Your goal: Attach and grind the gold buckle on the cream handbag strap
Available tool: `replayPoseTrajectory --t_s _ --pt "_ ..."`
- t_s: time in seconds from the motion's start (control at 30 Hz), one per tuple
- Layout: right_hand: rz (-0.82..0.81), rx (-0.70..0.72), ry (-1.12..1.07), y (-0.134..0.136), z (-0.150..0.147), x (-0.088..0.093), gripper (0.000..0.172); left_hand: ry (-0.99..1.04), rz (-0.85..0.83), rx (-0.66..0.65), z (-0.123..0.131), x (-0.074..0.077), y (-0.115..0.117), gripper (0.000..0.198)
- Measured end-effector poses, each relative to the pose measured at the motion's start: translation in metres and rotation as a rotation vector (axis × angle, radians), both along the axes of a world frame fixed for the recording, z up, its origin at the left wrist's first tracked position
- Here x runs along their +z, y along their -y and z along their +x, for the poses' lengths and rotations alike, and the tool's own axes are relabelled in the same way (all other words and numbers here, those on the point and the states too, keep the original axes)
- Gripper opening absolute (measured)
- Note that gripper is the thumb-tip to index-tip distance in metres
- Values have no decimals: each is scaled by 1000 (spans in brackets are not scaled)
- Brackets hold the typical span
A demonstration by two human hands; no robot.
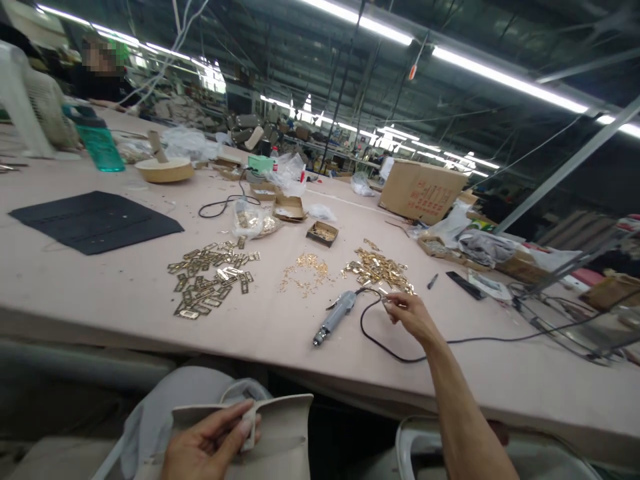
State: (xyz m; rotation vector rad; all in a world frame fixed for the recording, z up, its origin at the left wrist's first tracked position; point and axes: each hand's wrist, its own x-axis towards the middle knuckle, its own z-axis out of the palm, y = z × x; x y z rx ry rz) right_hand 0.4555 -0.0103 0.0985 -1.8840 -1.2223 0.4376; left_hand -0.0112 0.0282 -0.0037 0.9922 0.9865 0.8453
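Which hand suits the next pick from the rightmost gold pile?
Probably the right hand: it is close beside the gold pile, while the left hand grips the beige piece.

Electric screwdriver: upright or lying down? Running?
Lying down: the screwdriver rests lengthwise on the table, with the right hand apart from its grey body. Running: cannot tell from one still.

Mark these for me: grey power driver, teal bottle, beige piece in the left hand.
Grey power driver (338, 316): head view, on the middle of its body.
Teal bottle (103, 145): head view, on its side wall.
Beige piece (284, 424): head view, on its right-hand panel.
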Motion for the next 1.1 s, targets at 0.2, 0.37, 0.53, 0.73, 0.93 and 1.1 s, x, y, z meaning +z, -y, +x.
replayPoseTrajectory --t_s 0.2,0.37,0.53,0.73,0.93,1.1 --pt "204 201 -512 26 -162 2 31 76 -39 -33 6 28 11 61" --pt "77 289 -678 35 -268 -25 28 137 -168 -48 4 24 17 65" --pt "-48 363 -641 27 -304 -54 28 126 -105 -93 -4 23 18 51" --pt "-120 351 -562 22 -309 -52 31 106 -69 -111 -8 26 17 43" --pt "-148 310 -601 20 -315 -53 37 78 -25 -107 -11 29 16 40" --pt "-157 270 -603 21 -316 -53 39 49 -7 -96 -11 25 17 40"
